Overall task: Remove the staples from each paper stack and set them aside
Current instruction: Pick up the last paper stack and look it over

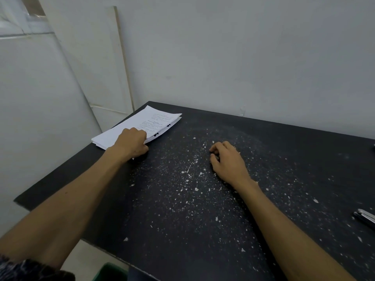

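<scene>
Now my left hand [133, 144] curls onto the near edge of the paper stack [140, 126], white printed sheets fanned unevenly at the black table's [284, 151] far-left corner; my right hand [228, 161] rests loosely curled, holding nothing.

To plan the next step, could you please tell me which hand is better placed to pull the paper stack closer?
Left: the left hand already rests on the paper stack; the right hand lies apart.

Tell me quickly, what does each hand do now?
Left hand: grips the edge of the paper stack.
Right hand: fingers loosely curled, holds nothing, rests on the table.
</scene>
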The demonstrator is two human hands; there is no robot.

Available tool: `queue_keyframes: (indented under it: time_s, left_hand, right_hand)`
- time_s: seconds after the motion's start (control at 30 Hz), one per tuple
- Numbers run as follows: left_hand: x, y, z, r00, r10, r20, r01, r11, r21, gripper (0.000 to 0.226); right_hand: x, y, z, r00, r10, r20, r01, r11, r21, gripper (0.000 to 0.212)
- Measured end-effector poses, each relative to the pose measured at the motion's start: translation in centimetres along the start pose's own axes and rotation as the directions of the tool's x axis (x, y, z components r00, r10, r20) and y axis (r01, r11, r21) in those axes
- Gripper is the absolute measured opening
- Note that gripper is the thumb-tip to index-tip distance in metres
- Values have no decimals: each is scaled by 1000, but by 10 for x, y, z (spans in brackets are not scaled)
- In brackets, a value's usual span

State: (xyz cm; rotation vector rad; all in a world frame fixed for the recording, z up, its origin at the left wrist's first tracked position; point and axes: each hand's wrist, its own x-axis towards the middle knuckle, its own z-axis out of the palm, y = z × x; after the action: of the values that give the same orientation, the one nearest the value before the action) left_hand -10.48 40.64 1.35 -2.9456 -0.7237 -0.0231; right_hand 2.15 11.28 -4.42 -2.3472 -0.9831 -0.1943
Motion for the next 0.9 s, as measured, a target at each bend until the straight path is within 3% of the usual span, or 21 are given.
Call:
queue_keyframes:
  time_s: [0.23, 0.33, 0.43, 0.57, 0.7, 0.77, 0.9]
  left_hand:
    - [-5, 2, -4, 996, -63, -69, 48, 980, -195, 17]
    - [-18, 36, -9, 988, -13, -152, -33, 953, -301, 16]
    - [-35, 78, -13, 978, 42, -202, -125, 900, -417, 15]
    - [-55, 138, -17, 968, 104, -226, -213, 820, -532, 11]
    - [-74, 189, -25, 960, 173, -221, -273, 756, -594, 7]
    - [-82, 205, -28, 954, 228, -196, -301, 738, -604, 18]
    - [-99, 229, -36, 914, 402, -47, -348, 721, -599, 56]
  right_hand:
    - [0, -1, 0, 1000, 26, 5, -26, 999, 46, 17]
    - [1, -4, -7, 996, 79, 28, -81, 993, 90, 18]
    - [1, -10, -22, 975, 195, 106, -215, 948, 233, 33]
    - [3, -11, -37, 888, 371, 271, -460, 705, 540, 55]
    - [-11, -7, -66, 794, 359, 490, -580, 209, 787, 54]
    - [-22, 3, -77, 778, 376, 503, -588, 156, 793, 49]
    - [-38, 31, -89, 798, 462, 388, -535, 244, 809, 26]
